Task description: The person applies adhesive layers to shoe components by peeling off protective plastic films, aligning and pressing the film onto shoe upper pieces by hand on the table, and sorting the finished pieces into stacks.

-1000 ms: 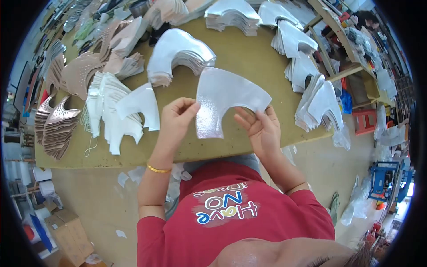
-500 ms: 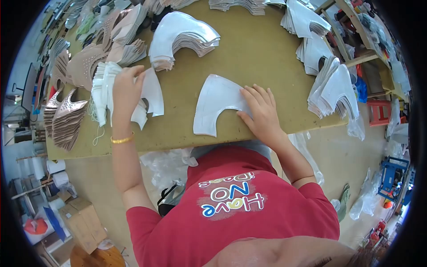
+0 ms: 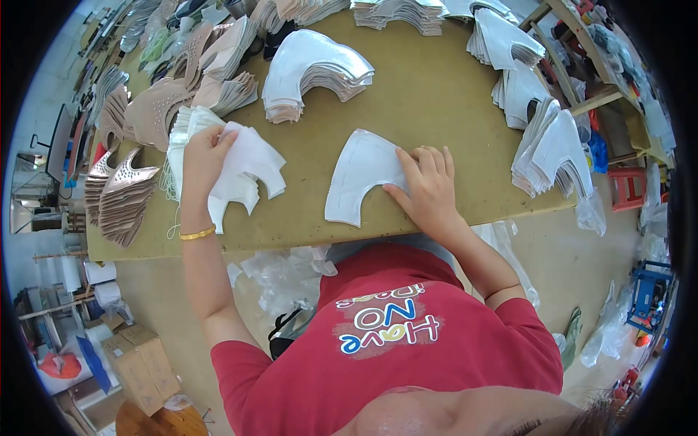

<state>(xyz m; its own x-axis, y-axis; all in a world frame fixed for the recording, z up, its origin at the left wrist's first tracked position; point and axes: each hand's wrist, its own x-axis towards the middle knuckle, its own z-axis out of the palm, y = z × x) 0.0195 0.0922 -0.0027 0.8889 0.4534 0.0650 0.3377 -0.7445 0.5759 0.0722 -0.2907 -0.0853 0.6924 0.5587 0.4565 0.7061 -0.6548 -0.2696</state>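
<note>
My left hand, with a gold bracelet at the wrist, pinches the upper edge of a white curved shoe-upper piece. A lower part of white material shows beneath that piece, but I cannot tell whether it is separate. Beside this hand lies a bunch of narrow white pieces with loose thread. My right hand grips the right end of another white curved piece, which lies flat on the table. Its thumb is at the inner curve and its index finger at the outer edge; the other fingers are slightly bent.
White curved pieces stand in a stack at the back, with more stacks on the right. Beige perforated pieces and metallic ones crowd the left. The table's front edge runs close to my body.
The white curved piece at my left hand has turned and tilted, showing more of its face between my fingers. My right hand's fingers have bent slightly on its piece. The view has shifted a little.
</note>
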